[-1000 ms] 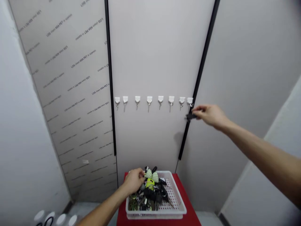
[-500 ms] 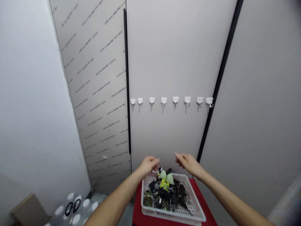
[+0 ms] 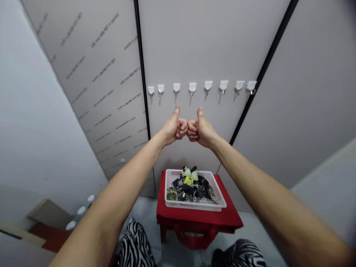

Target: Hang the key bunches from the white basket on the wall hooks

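Observation:
My left hand [image 3: 175, 128] is a fist with its thumb pointing up, and nothing shows in it. Knuckle to knuckle beside it, my right hand [image 3: 200, 129] makes the same thumbs-up fist, also with nothing visible inside. Both are held in front of the white panel, just under a row of several white hooks [image 3: 192, 88]. Below them a white plastic basket [image 3: 194, 208] contains a heap of keys and key fobs [image 3: 191, 189]. A pale green checked bow [image 3: 190, 173] and a bright yellow-green piece [image 3: 188, 181] lie on top of the heap.
The basket stands on a red-covered stool [image 3: 200, 217] with a red strap hanging at its front. At the lower left are a cardboard piece [image 3: 50, 214] and several white-capped bottles [image 3: 81, 210]. Black strips [image 3: 143, 70] edge the panel. My knees in zebra-print trousers [image 3: 137, 244] flank the stool.
Both hands have risen from just above the basket and come together, thumbs now raised. The view has tilted down, showing more of the stool and my knees.

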`<action>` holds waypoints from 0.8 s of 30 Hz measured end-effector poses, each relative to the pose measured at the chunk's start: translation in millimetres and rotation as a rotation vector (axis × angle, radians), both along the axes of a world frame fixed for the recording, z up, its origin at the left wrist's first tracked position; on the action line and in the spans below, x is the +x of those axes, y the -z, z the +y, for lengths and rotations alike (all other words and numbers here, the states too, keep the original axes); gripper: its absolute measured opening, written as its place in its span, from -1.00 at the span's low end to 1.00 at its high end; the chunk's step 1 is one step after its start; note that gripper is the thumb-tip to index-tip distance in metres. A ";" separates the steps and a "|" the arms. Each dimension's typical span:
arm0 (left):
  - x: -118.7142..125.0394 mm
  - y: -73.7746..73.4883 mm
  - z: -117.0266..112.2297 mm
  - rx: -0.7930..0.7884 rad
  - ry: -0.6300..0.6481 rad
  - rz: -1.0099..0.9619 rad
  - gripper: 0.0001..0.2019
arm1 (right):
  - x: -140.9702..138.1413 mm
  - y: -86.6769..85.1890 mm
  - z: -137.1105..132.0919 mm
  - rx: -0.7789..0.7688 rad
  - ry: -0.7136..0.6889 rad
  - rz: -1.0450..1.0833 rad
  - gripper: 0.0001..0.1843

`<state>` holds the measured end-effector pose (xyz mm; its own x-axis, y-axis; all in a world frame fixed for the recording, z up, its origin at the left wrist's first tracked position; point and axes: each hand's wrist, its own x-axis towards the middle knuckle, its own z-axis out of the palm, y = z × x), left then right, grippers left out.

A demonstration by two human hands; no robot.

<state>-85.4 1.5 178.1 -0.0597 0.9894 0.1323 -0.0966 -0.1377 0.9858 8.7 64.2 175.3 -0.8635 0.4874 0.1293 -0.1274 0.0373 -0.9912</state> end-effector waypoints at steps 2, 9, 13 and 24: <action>-1.2 9.0 -0.5 -0.019 -0.005 0.009 -0.44 | -1.2 8.3 -0.4 0.009 0.007 -0.029 -0.43; 0.4 79.0 -0.3 -0.163 -0.180 0.178 -0.47 | -2.2 73.7 6.2 0.304 0.155 -0.236 -0.47; 4.5 152.0 -6.4 -0.286 -0.323 0.650 -0.76 | 14.5 134.3 15.9 0.734 0.252 -0.530 -0.67; 17.0 204.7 -8.0 -0.202 -0.365 0.978 -0.78 | 41.7 177.1 15.8 0.831 0.157 -0.592 -0.77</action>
